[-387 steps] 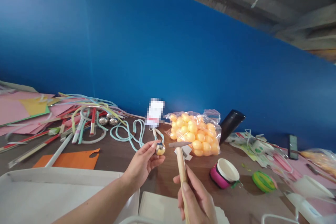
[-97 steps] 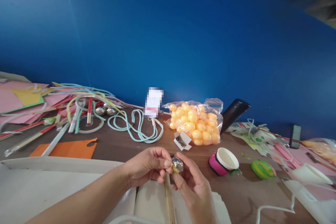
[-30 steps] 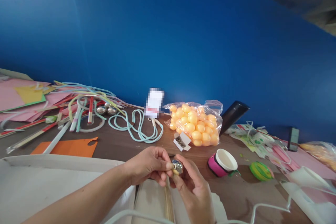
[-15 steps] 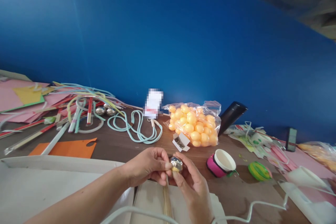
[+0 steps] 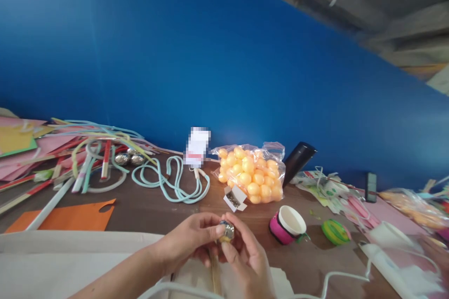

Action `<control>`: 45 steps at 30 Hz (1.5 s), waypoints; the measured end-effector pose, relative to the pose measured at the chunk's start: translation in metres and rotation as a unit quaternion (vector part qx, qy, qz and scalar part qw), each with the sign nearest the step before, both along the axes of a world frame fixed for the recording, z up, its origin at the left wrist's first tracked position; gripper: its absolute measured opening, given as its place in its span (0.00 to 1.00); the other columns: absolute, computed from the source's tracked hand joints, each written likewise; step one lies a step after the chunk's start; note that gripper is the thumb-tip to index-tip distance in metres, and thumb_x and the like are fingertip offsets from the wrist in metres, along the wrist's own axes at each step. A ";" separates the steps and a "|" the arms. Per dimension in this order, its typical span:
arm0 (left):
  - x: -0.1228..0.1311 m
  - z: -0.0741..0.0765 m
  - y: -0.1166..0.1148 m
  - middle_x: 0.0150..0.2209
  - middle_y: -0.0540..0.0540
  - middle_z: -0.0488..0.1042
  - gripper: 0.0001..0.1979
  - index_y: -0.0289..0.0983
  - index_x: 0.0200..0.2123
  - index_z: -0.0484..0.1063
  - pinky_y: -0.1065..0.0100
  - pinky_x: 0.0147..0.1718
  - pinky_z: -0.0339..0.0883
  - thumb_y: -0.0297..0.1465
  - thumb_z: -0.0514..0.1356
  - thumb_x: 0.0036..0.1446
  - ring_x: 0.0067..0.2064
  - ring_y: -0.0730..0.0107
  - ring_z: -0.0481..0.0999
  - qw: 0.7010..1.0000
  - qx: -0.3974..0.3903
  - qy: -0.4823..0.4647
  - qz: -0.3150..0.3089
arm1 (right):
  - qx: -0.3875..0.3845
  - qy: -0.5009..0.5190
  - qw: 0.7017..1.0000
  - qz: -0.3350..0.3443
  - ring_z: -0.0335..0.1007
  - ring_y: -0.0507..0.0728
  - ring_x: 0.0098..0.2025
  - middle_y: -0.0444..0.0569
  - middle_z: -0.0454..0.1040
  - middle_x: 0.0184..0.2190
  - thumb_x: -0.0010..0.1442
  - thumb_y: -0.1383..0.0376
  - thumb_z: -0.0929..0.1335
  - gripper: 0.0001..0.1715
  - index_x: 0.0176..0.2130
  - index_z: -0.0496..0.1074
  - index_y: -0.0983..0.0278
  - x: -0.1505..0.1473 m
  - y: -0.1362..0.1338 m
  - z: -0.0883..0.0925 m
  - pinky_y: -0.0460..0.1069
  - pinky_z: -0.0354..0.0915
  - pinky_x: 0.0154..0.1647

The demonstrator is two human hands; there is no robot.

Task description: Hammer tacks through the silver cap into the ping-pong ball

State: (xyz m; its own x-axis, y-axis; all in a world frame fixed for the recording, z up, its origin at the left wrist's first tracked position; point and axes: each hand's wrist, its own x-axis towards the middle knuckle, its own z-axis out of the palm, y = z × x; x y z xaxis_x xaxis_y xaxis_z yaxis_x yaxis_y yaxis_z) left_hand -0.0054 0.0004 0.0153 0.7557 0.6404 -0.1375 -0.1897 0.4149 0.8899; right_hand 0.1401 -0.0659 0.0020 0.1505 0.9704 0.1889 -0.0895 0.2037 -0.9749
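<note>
In the head view, the left hand (image 5: 192,242) is curling its fingers and pinching a small shiny silver metal ball (image 5: 228,230) between thumb and fingertips. The ball is sitting low in the middle of the picture, above the near edge of the brown wooden table (image 5: 150,208). The right hand (image 5: 245,259) is closing on the same ball from the other side, so both hands are gripping it together. One thin pale wooden stick (image 5: 214,276) is showing beneath the hands.

Farther back, two more silver balls (image 5: 129,159) are lying among coloured strips on the left. One looped mint-green cord (image 5: 171,180), one small open white box (image 5: 235,197), one clear plastic bag of orange balls (image 5: 250,173), one leaning black cylinder (image 5: 298,159), one pink cup with a white inside (image 5: 286,224) and one green-and-yellow striped roll (image 5: 335,232) are spreading to the right.

The left forearm is reaching in from the lower left across a white tray (image 5: 52,245). The right hand is rising from the bottom edge, its back facing the camera
</note>
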 end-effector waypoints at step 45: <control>-0.004 -0.010 0.017 0.29 0.49 0.72 0.15 0.37 0.34 0.67 0.72 0.31 0.68 0.39 0.63 0.47 0.32 0.72 0.75 0.956 -0.086 -0.083 0.267 | -0.091 -0.037 0.992 -0.084 0.54 0.46 0.10 0.49 0.73 0.25 0.51 0.48 0.66 0.34 0.51 0.68 0.65 -0.004 -0.005 -0.006 0.43 0.51 0.07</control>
State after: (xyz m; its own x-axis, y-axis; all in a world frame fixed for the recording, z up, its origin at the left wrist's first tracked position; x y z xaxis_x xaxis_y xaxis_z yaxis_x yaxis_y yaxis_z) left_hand -0.0089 0.0178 0.0051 0.3477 0.9196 -0.1830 -0.5476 0.3576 0.7565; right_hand 0.1364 -0.0712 -0.0043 0.3050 0.9519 0.0288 0.0038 0.0290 -0.9996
